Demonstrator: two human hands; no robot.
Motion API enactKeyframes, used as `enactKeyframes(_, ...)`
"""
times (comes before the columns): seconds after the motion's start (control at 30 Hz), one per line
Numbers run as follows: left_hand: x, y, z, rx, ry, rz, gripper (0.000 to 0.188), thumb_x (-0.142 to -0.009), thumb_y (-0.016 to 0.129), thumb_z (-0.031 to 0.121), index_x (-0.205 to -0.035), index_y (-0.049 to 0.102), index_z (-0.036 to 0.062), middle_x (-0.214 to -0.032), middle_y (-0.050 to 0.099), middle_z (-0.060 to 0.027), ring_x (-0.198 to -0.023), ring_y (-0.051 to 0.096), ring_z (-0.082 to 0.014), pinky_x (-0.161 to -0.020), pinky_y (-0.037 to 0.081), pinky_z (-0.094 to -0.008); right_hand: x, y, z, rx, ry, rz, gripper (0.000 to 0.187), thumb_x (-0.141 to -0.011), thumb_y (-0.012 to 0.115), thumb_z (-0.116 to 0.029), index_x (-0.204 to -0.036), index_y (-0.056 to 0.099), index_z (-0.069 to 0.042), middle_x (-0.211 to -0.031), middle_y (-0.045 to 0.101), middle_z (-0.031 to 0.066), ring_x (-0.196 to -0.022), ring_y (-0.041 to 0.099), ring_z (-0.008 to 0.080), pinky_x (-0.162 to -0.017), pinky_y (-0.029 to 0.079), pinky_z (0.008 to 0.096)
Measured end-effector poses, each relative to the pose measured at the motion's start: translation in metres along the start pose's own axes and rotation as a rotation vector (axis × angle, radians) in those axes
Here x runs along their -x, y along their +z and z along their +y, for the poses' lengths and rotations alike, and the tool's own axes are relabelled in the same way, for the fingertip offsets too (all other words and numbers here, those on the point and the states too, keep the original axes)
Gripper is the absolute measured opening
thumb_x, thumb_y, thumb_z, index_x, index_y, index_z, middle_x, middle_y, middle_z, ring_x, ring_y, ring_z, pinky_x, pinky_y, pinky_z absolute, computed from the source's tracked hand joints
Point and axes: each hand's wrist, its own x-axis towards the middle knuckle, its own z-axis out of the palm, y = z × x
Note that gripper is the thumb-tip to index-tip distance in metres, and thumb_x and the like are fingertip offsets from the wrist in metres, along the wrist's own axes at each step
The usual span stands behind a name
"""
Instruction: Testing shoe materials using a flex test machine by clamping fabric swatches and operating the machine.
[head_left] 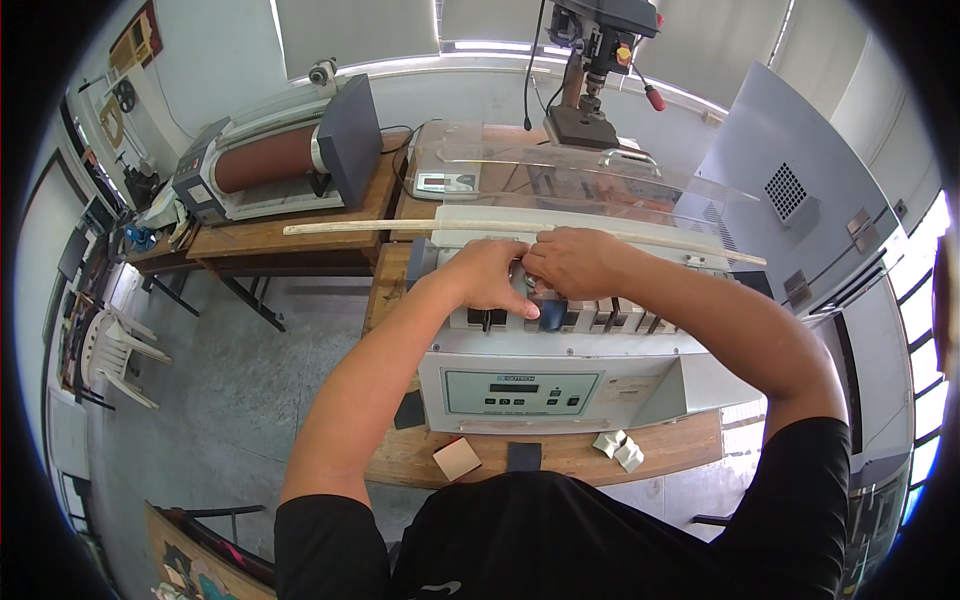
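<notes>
— Grey metal, is that what both hands are working on?

— Yes, the left hand (487, 278) and right hand (572, 262) are meeting over a small round knob (522, 280) on the boxy machine (560, 375), fingers curling narrowly around it.

— And beyond the fingertips?

— A long pale wooden strip (400, 227) is lying just past them, under a clear plastic guard (560, 165).

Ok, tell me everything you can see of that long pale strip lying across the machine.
The long pale strip looks like cream-coloured wood, thin and narrow. It lies flat and roughly level across the top of the grey machine, its left end overhanging the wooden bench, its right end reaching past the machine's far side. The right hand rests against its middle; the left hand sits just below it.
</notes>
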Motion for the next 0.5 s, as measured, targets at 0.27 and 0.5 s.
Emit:
enactKeyframes(0.27,0.003,-0.005,0.01,0.037,-0.026,-0.04,0.08,-0.051,0.089,0.039,-0.119,0.062,0.0054,-0.105,0.068,-0.0172,-0.098,0.064,-0.0326,-0.086,0.05,-0.0379,-0.009,-0.004,-0.014,-0.062,0.257,-0.103,0.037,-0.09,0.051,-0.04,-0.096,0.065,-0.006,-0.09,0.068,0.0104,-0.089,0.064,0.0267,-0.08,0.05,0.041)
enactKeyframes(0.5,0.004,-0.002,0.002,0.0,0.056,-0.005,0.079,-0.053,0.089,0.039,-0.12,0.062,0.0067,-0.108,0.069,-0.014,-0.104,0.063,-0.0323,-0.092,0.049,-0.0381,-0.018,-0.028,-0.039,-0.249,0.65,-0.25,0.041,-0.092,0.046,-0.039,-0.095,0.07,-0.005,-0.094,0.07,0.0127,-0.082,0.069,0.0284,-0.074,0.053,0.0433)
